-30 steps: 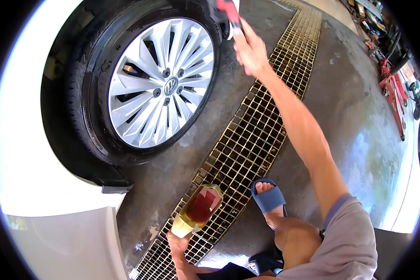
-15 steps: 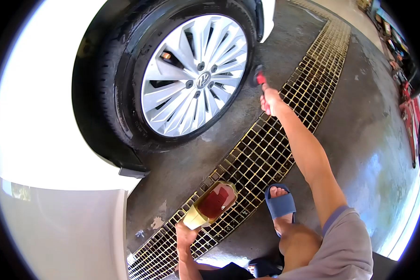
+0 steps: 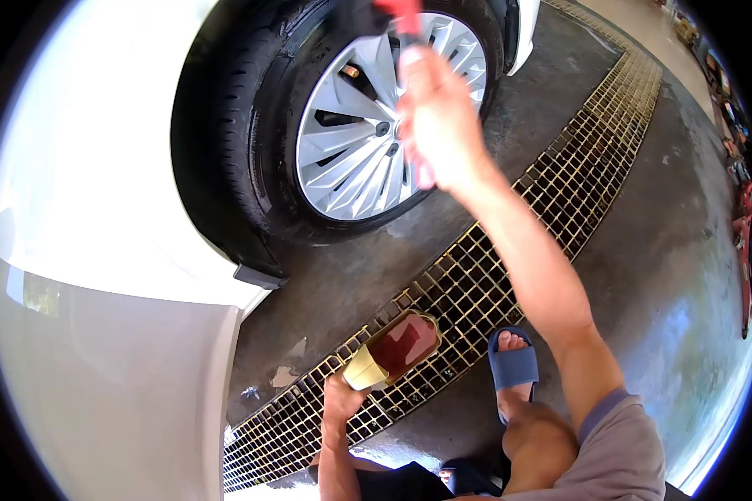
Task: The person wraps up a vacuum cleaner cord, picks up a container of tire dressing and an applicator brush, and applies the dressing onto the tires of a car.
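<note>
My right hand [image 3: 443, 121], smeared by motion, is closed around the red handle of a brush [image 3: 405, 12] with a dark head, partly cut off by the top edge. It is raised in front of the car wheel [image 3: 342, 179], which has silver multi-spoke rims and a black tyre [image 3: 255, 159]. I cannot tell whether the brush touches the tyre. Lower down, my left hand [image 3: 341, 397] grips the pale yellow end of a cut-open jug [image 3: 366, 370] holding reddish liquid. The jug hangs above the floor grate.
A white car body [image 3: 92, 167] fills the left side. A yellowish metal grate [image 3: 560, 188] runs diagonally across the wet dark floor [image 3: 643, 242]. My foot in a blue slide sandal [image 3: 514, 367] stands beside it. Assorted items and a red metal object [image 3: 744, 225] line the right edge.
My right hand has swung up and left with the brush, from beside the wheel to in front of it. The jug in my left hand has shifted slightly up and right in view.
</note>
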The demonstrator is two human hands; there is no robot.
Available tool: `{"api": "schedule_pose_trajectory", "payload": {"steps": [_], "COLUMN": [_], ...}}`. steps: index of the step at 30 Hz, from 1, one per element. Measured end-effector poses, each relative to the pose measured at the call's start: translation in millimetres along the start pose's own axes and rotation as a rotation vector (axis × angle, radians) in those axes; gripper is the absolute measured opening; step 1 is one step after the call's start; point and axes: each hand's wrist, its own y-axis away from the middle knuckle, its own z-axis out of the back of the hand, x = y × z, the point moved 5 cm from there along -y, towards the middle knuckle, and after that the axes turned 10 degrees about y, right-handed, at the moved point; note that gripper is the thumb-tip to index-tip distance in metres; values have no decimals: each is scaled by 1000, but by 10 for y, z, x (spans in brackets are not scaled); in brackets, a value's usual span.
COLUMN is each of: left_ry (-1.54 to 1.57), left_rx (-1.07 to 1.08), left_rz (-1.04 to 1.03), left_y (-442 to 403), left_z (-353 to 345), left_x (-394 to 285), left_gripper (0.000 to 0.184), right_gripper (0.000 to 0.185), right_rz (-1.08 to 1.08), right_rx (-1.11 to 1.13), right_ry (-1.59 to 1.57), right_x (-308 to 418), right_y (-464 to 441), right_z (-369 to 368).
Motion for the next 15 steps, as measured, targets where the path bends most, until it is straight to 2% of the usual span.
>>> {"api": "schedule_pose_trajectory", "payload": {"steps": [1,2,3,5,6,8,10,12,13,14,15], "left_ry": [-16,-28,-39,7,40,-1,-33,63,76,85,60], "left_rx": [13,32,54,44,35,40,6,8,-26,-60,-14], "left_rz": [33,67,101,69,41,21,69,72,30,-6,37], "left_y": [-4,-11,-4,-10,-18,19,58,53,47,61,61], "left_z": [13,16,8,7,-1,6,1,38,46,61,56], "left_x": [6,5,12,13,-21,71,165,63,46,37,70], "left_gripper": [27,33,38,36,35,32,35,46,36,26,36], "right_gripper": [43,54,59,53,51,54,54,55,51,48,48], "right_rz": [82,265,313,314,457,405,229,223,343,218,103], "right_rx": [94,62,121,254,199,386,565,534,373,335,279], "right_ry": [157,257,271,377,332,430,467,366,298,143,-21], "right_x": [37,-42,-100,-354,-618,-848,-998,-885,-705,-634,-563], "right_y": [153,293,517,940,1103,1346,1441,1371,1283,1153,1029], "right_z": [-198,-415,-605,-904,-1095,-1230,-1233,-1108,-964,-857,-749]}}
